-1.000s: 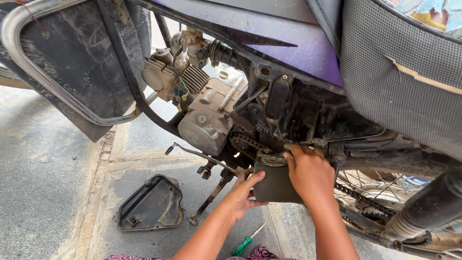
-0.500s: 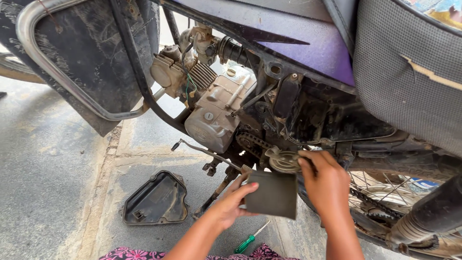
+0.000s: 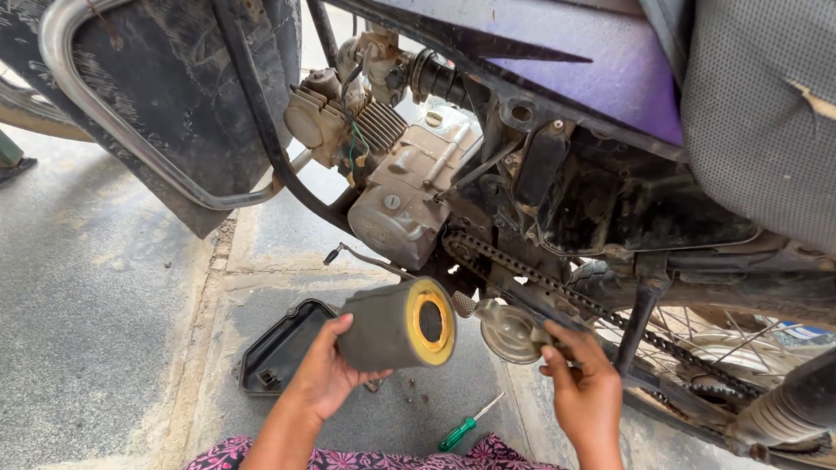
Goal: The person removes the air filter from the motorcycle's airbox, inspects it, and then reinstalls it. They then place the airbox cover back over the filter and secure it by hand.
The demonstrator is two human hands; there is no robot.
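Since the earlier frame the dark part held up against the bike is out and turned: left hand (image 3: 326, 376) now carries a cylindrical air filter (image 3: 396, 325) away from the frame, yellow ring end facing 3 o'clock. Right hand (image 3: 585, 389) dropped off it and sits lower, at 5 o'clock of the view.

Head view: filter near centre-bottom, in the air, tilted, dark grey body, yellow end with a round hole. Left-hand fingers wrapped round its body from below, thumb on top, gripping it. Right-hand fingers curled together, touching a round grey metal cover (image 3: 509, 331) just under the drive chain (image 3: 557, 283); whether they pinch something small, cannot tell. Filter and cover just beside each other, apart.

Engine (image 3: 405, 196) at 12 o'clock of the filter. Black plastic side cover (image 3: 279, 352) lies on the concrete ground (image 3: 104, 305) at 9 o'clock of the left hand. Green-handled screwdriver (image 3: 466, 426) on the ground between the two wrists, 6 o'clock. Spoked rear wheel (image 3: 723, 348) at 3 o'clock.
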